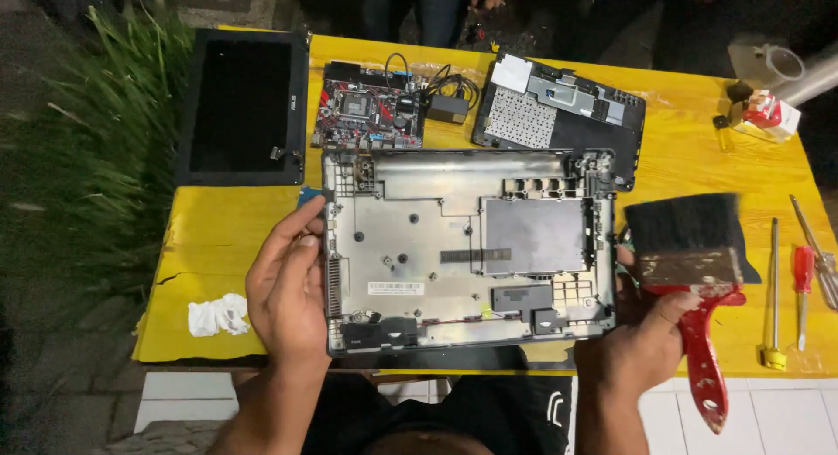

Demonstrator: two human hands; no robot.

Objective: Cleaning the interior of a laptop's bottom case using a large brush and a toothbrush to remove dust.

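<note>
A grey laptop bottom case, stripped of its boards, is held flat over the yellow table. My left hand grips its left edge. My right hand supports its right edge and also clasps a wide paintbrush with black bristles and a red handle. The brush bristles point away from me, just right of the case.
A detached laptop screen lies at the far left. A circuit board with cables and another laptop shell sit behind the case. Screwdrivers lie at the right, crumpled tissue at front left. People stand beyond the table; grass at the left.
</note>
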